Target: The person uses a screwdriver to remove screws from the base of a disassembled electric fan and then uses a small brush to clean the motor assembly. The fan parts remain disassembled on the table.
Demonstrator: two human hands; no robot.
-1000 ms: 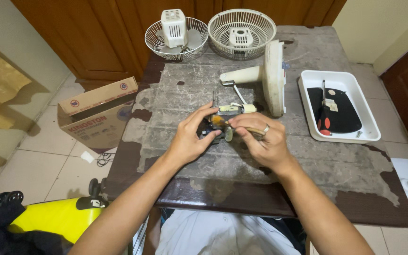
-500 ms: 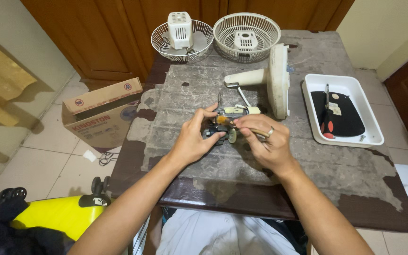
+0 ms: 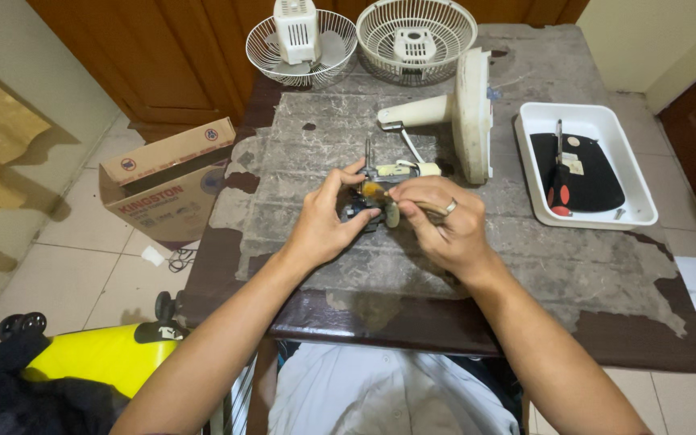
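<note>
Here, the biggest thing is the worn table (image 3: 573,274), dark wood with a grey, peeling top that fills most of the view. At its far edge two white wire fan guards stand side by side: the left fan guard (image 3: 261,48) has a white motor cover (image 3: 296,29) sitting in it, and the right fan guard (image 3: 416,32) lies just beside it. In front of them the cream fan stand (image 3: 461,113) lies on its side, its round base upright and its neck pointing to the left. To the right, well apart from the hands, is a white tray (image 3: 535,173) with a black piece inside and a red-handled screwdriver (image 3: 558,173) lying on that piece.

On the floor to the left stands an open cardboard box (image 3: 163,181), and lower down a yellow case (image 3: 94,358) with small wheels.

In the middle of the table both hands meet over a small fan motor (image 3: 368,205), which is dark with orange-copper windings and rests near the stand's neck. The left hand (image 3: 324,221) curls around the motor from the left, thumb and fingers holding its body. The right hand (image 3: 445,229), with a ring on one finger, is closed in a pinch on a thin tool (image 3: 412,203) whose tip touches the motor. What kind of tool it is, I cannot tell.
</note>
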